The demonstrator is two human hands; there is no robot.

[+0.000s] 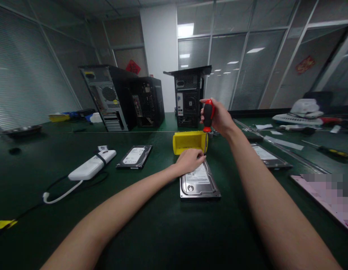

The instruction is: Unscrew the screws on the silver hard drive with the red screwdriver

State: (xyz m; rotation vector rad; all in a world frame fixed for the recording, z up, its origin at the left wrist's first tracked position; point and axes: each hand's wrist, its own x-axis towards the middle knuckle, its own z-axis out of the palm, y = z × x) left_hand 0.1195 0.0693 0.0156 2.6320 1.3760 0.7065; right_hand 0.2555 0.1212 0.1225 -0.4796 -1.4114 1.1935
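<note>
A silver hard drive [199, 182] with a white label lies flat on the dark green table, in front of me. My left hand [190, 161] rests over its far end, fingers bent near the screwdriver's tip; whether they pinch anything is hidden. Wrapped around the red and black handle of an upright screwdriver [208, 114] is my right hand [219, 118]. The screwdriver's shaft points down to the drive's far right corner, where the exact contact is too small to make out. Just behind the drive, a yellow bin [187, 142] lies with its opening toward me.
A second hard drive [134, 155] and a white power strip [92, 165] with cables lie left. Computer cases [112, 97] stand behind. To the right are another drive [268, 155], a pink-edged panel [326, 198] and a yellow-black screwdriver [335, 153].
</note>
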